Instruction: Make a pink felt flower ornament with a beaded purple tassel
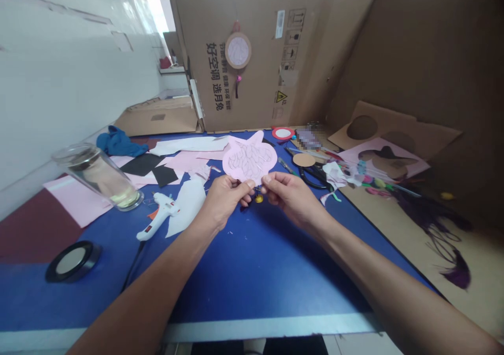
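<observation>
A pink paper cut-out [252, 155] with a wavy outline and dark drawn lines is held up above the blue table. My left hand [228, 196] pinches its lower left edge between thumb and fingers. On the lower right edge, my right hand [287, 193] pinches it the same way. Just below the paper, between the hands, hangs a small yellow bell-like bead [259, 199]. Something dark shows under my left fingers, too small to make out. A white glue gun [159, 213] lies left of my left hand, beside a white paper piece [187, 205].
A glass jar [108, 181], a roll of black tape [73, 261] and a blue cloth [120, 142] are on the left. Pink and black paper scraps [140, 163] lie behind. To the right are a cardboard disc [304, 159], scissors-like black handles [313, 179] and purple tassels [457, 271]. A large carton [260, 40] stands behind.
</observation>
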A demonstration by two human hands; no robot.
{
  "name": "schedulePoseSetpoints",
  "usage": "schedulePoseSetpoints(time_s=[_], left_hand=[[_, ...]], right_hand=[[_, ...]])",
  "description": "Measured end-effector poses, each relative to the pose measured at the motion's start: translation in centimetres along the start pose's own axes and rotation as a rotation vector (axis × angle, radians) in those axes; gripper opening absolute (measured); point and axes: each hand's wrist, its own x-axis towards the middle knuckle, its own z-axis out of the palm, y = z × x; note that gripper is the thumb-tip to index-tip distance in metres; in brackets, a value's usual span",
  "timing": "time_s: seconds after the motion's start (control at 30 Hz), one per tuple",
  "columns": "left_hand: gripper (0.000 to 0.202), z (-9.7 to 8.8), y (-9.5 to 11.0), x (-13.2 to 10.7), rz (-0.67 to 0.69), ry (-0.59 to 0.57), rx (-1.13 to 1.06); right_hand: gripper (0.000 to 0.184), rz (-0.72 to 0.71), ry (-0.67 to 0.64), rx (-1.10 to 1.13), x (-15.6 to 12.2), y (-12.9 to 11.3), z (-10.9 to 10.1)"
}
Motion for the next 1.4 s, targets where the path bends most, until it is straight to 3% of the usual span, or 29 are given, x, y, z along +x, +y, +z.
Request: schedulePoseSetpoints(time_s=[0.2,0.47,0.67,0.97,1.4], left_hand=[[0.011,-0.1,0.1,0.2,-0.008,0.013,-0.011],[0.014,0.3,0.0,-0.2,-0.018,-0.017,0.006],[0.016,0.2,0.1,0.1,-0.057,-0.016,-0.164],[0.026,-0.6,0.5,0.5,-0.054,0.015,-0.269],[0.037,-1.0,0.5,0.3,-0.052,0.016,-0.216]], right_hand=[[0.058,0.042,0.064,0.115,0.0,-0.3,0.1],[0.052,-0.012,0.068,0.014,0.1,0.1,0.3],[0.048,-0.055,0.102,-0.019,0.1,0.0,0.0],[0.047,-0.053,0.09,-0.067,-0.1,-0.1,-0.1],[0.045,-0.036,0.012,-0.147,0.0,0.4,-0.4]])
